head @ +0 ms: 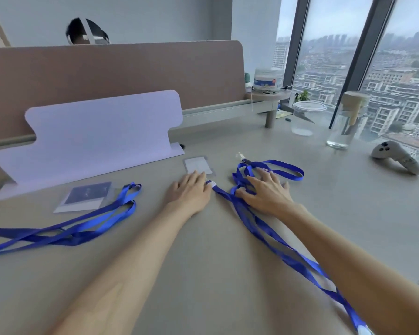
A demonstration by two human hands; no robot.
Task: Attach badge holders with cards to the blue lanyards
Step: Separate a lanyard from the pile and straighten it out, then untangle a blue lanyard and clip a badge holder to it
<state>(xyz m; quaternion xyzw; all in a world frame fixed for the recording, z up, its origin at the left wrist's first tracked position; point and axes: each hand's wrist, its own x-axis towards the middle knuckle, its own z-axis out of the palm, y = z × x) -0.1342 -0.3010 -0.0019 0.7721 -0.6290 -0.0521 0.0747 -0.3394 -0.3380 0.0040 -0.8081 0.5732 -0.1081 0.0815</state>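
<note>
While both forearms stretch across the pale grey desk [203, 274], the left hand [189, 189] lies flat, fingers spread loosely, holding nothing, its fingertips at the near edge of a clear plastic badge holder with a white card [197, 164]. Just right of that holder, the right hand [264, 189] presses open-fingered on a tangle of blue ribbon lanyards [247, 209]; it seems not to grip them. Well left of the holder lie a dark-carded badge holder [85, 195] and further blue lanyards [65, 230].
</note>
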